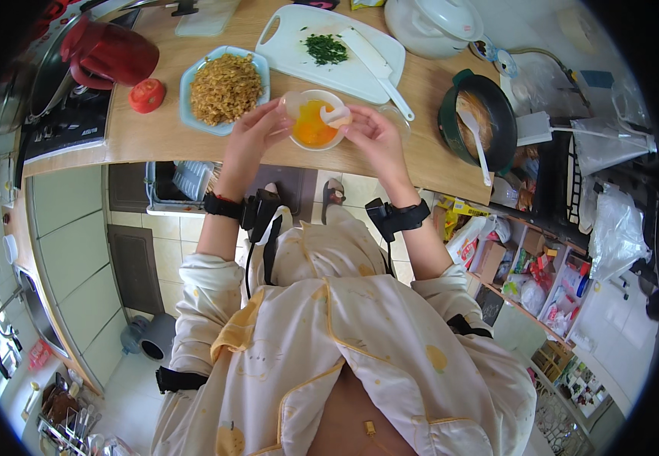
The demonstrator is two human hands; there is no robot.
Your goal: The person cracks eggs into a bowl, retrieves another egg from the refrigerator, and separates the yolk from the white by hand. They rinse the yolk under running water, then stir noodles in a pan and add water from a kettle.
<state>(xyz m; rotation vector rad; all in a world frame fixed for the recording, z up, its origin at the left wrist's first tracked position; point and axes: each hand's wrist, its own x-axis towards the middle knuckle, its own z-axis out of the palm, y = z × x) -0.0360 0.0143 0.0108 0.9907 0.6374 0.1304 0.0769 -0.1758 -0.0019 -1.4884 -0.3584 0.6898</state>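
Note:
A small white bowl (335, 97) holding orange-yellow raw egg (313, 125) stands near the counter's front edge. My left hand (259, 129) is at the bowl's left rim, its fingers closed on a pale, blurred piece that looks like half an eggshell. Over the right side of the bowl, my right hand (373, 135) pinches a cracked eggshell half (335, 116) with its whitish inside showing. Just left of my left hand is a pale blue plate (188, 114) heaped with brown, crumbly food (225, 90). Partly behind my right hand sits a small clear dish (396, 115).
Beyond the bowl lies a white cutting board (288, 55) with chopped greens (326, 49) and a white-handled knife (379, 72). To the right are a dark green pan (506, 129) with a white spoon (475, 137) and a white pot (428, 30). A cut tomato (147, 96) and red pitcher (113, 53) stand left.

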